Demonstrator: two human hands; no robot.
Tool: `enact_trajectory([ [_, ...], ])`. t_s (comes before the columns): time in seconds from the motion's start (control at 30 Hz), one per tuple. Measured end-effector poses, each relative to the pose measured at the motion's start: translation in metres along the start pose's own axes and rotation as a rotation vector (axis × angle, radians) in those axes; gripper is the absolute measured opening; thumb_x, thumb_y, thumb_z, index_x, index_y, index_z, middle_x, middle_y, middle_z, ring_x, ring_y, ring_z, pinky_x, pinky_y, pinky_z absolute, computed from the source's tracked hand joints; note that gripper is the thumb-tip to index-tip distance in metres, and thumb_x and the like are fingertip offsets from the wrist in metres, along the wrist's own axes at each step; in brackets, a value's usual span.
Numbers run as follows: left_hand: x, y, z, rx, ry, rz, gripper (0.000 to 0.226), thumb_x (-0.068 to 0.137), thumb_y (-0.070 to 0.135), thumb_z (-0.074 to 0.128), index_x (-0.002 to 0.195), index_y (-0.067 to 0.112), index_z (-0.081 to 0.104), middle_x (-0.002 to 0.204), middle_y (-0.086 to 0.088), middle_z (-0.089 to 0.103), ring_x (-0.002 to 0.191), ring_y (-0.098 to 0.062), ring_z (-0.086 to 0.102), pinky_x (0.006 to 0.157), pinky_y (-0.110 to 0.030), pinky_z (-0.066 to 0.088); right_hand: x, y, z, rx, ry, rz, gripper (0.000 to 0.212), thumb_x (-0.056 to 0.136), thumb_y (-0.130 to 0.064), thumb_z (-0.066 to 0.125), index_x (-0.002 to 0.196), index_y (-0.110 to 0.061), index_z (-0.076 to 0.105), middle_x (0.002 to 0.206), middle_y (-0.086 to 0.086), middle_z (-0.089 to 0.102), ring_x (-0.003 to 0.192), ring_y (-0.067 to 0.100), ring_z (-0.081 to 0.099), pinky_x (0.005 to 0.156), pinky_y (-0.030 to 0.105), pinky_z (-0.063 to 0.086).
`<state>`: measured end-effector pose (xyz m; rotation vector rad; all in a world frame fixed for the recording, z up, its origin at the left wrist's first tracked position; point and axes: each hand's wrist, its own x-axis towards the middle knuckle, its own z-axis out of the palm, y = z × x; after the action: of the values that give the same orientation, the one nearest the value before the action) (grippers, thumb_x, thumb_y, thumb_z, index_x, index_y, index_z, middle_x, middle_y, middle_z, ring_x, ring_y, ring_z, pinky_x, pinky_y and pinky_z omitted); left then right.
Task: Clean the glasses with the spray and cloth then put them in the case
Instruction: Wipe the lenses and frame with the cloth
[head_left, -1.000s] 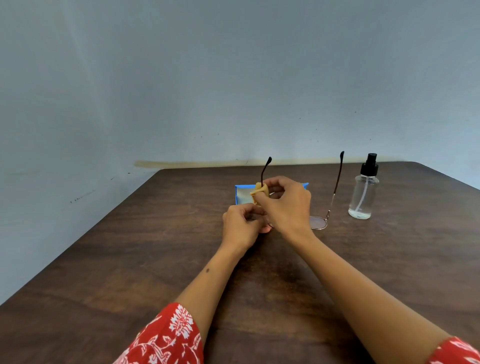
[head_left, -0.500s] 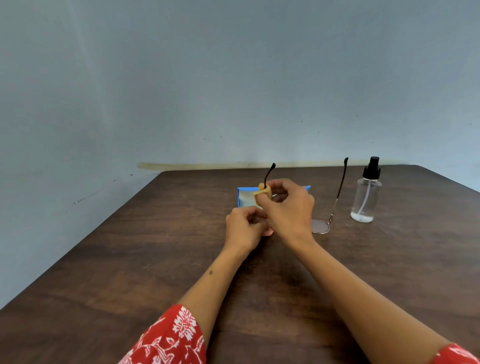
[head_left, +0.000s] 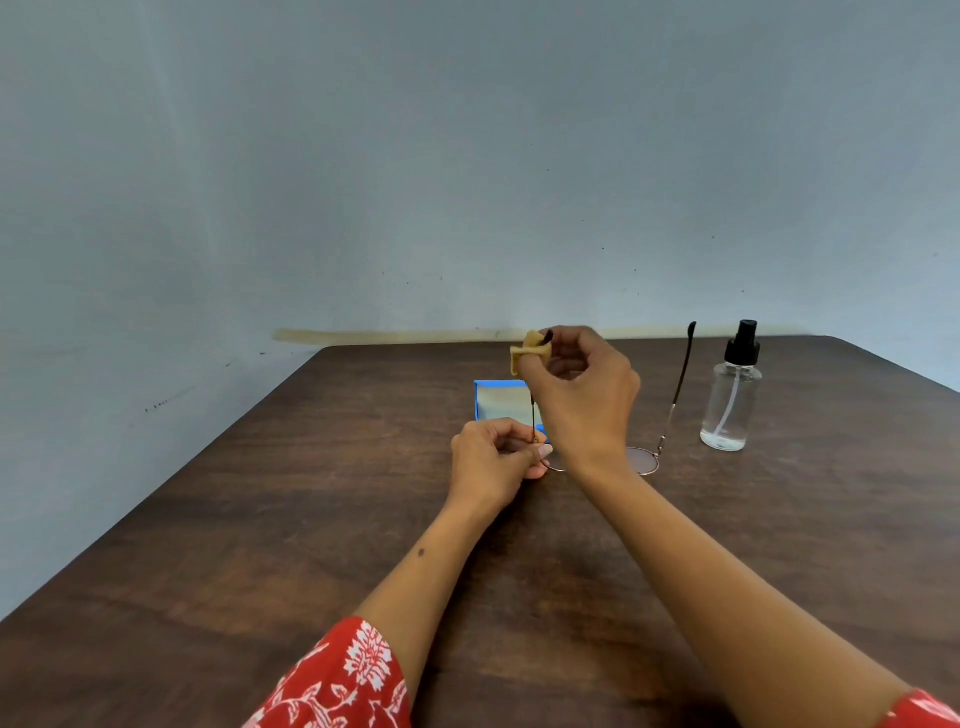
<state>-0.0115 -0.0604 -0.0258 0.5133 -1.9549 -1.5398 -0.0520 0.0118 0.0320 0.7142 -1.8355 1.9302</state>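
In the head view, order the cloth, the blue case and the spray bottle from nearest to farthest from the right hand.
1. Cloth: pinched in the right hand, at a temple tip.
2. Blue case: just left, behind the hands.
3. Spray bottle: farthest, to the right.

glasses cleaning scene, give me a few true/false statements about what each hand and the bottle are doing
1. The right hand pinches the yellow cloth around the tip of a temple arm. True.
2. The spray bottle lies on its side. False: it stands upright on the table, to the right of the glasses.
3. The left hand holds the glasses at the frame, low near the table. True.
4. The glasses are already in the blue case. False: they are in the hands, in front of the open case.
5. Both temple arms are folded flat. False: both point upward.
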Motion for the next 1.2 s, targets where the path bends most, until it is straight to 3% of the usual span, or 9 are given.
enact_trajectory([
  [0.13, -0.002, 0.001, -0.003, 0.052, -0.005, 0.043, 0.016, 0.076, -0.011, 0.064, 0.086, -0.001, 0.071, 0.067, -0.005, 0.068, 0.054, -0.002, 0.065, 0.054, -0.013, 0.051, -0.013, 0.019, -0.002, -0.102, -0.109, 0.050, 0.013, 0.070, -0.011, 0.071, 0.079, -0.019, 0.065, 0.060, -0.017, 0.058, 0.055, -0.005, 0.054, 0.059, 0.011, 0.045],
  [0.23, -0.002, 0.001, -0.003, 0.053, 0.004, 0.061, 0.019, 0.075, -0.012, 0.063, 0.085, 0.001, 0.072, 0.066, -0.004, 0.069, 0.055, -0.002, 0.065, 0.053, -0.014, 0.051, -0.016, 0.024, -0.005, -0.156, -0.143, 0.075, 0.014, 0.070, -0.014, 0.070, 0.082, -0.020, 0.066, 0.062, -0.016, 0.060, 0.058, 0.001, 0.057, 0.063, 0.018, 0.048],
  [0.37, 0.000, -0.001, -0.001, -0.003, -0.006, 0.022, 0.017, 0.076, -0.011, 0.065, 0.075, 0.005, 0.069, 0.059, -0.001, 0.066, 0.053, -0.006, 0.065, 0.055, -0.017, 0.054, -0.009, 0.015, -0.003, -0.112, -0.097, 0.055, 0.011, 0.071, -0.015, 0.072, 0.078, -0.021, 0.065, 0.064, -0.014, 0.063, 0.057, 0.004, 0.058, 0.063, 0.019, 0.049],
  [0.67, 0.001, -0.003, 0.000, -0.032, -0.007, -0.006, 0.019, 0.077, -0.004, 0.071, 0.069, 0.013, 0.067, 0.064, -0.005, 0.067, 0.060, -0.014, 0.068, 0.062, -0.023, 0.058, 0.002, -0.011, -0.005, 0.018, 0.035, 0.009, 0.014, 0.070, -0.014, 0.074, 0.077, -0.022, 0.064, 0.060, -0.012, 0.062, 0.054, 0.002, 0.055, 0.059, 0.011, 0.045],
  [0.83, 0.001, -0.003, 0.000, -0.029, -0.002, -0.017, 0.022, 0.076, -0.003, 0.071, 0.068, 0.017, 0.066, 0.064, -0.004, 0.068, 0.065, -0.016, 0.069, 0.067, -0.029, 0.059, 0.003, -0.019, -0.009, 0.044, 0.056, 0.006, 0.014, 0.070, -0.017, 0.076, 0.079, -0.022, 0.067, 0.065, -0.011, 0.066, 0.057, 0.004, 0.060, 0.066, 0.023, 0.053],
  [0.97, 0.003, -0.004, 0.000, -0.033, 0.005, -0.024, 0.020, 0.076, -0.001, 0.073, 0.069, 0.016, 0.067, 0.068, -0.007, 0.069, 0.070, -0.021, 0.071, 0.070, -0.034, 0.059, 0.005, -0.025, -0.014, 0.046, 0.031, 0.001, 0.013, 0.070, -0.016, 0.075, 0.080, -0.022, 0.069, 0.067, -0.012, 0.068, 0.059, 0.005, 0.062, 0.068, 0.026, 0.055],
  [1.2, 0.002, -0.004, 0.000, -0.031, 0.008, -0.018, 0.014, 0.075, 0.000, 0.074, 0.073, 0.013, 0.069, 0.065, -0.006, 0.069, 0.063, -0.014, 0.069, 0.063, -0.022, 0.058, 0.015, -0.040, -0.037, 0.109, 0.028, 0.018, 0.011, 0.071, -0.015, 0.073, 0.078, -0.024, 0.070, 0.069, -0.008, 0.070, 0.065, 0.010, 0.067, 0.069, 0.027, 0.056],
])
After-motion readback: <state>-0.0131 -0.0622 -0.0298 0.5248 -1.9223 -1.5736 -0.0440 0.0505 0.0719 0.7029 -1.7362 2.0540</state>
